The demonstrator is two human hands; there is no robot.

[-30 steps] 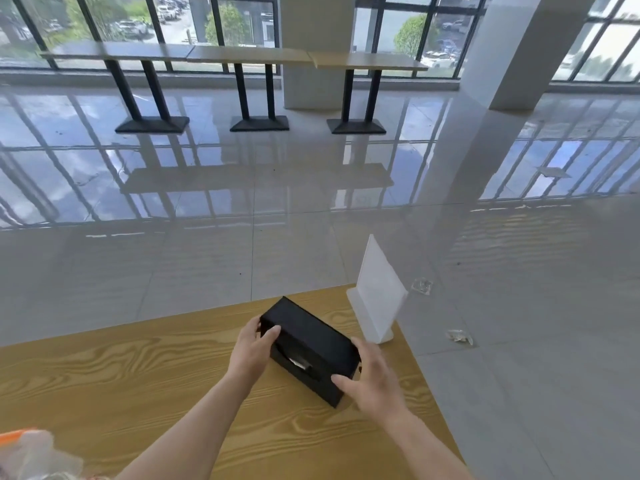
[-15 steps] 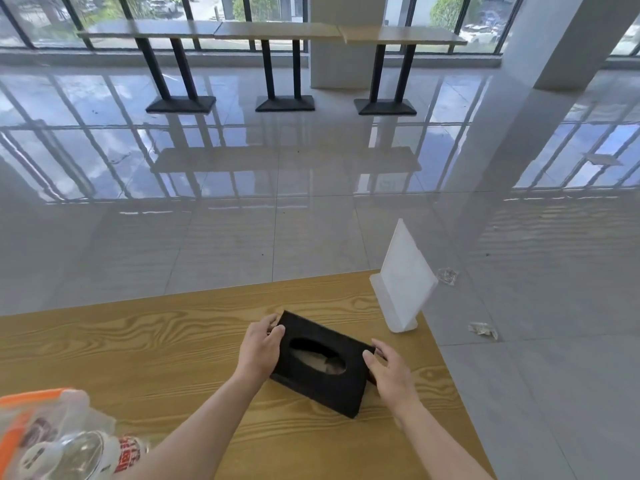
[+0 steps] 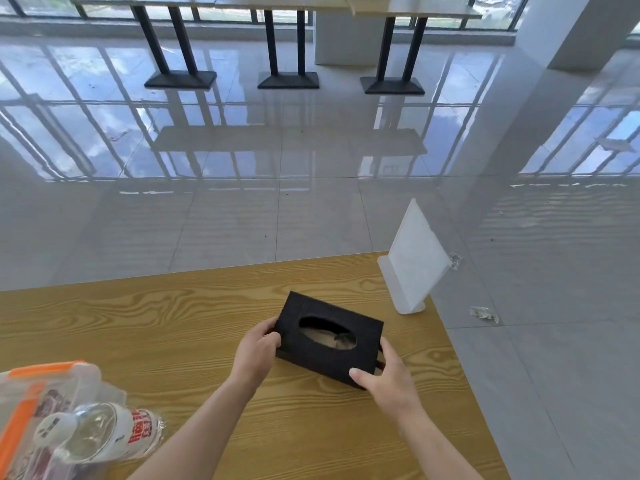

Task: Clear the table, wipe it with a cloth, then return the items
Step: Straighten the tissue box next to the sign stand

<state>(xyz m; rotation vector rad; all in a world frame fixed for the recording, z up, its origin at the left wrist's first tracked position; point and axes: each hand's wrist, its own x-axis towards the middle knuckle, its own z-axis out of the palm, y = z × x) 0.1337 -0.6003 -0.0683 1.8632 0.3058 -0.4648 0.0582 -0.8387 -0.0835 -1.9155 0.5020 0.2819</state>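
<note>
A black tissue box with an oval slot facing up rests on the wooden table near its right end. My left hand grips the box's left end. My right hand grips its near right corner. A white acrylic sign stand stands upright at the table's far right corner, apart from the box. No cloth is in view.
At the lower left lie a clear plastic bottle with a red label and a clear bag with an orange zip strip. The table's right edge drops to a glossy tiled floor with paper scraps. High tables stand far back.
The tissue box has been turned from tilted on its edge to flat, slot up, and set on the table. Both hands stayed on it. The view dipped down, revealing the bottle and bag.
</note>
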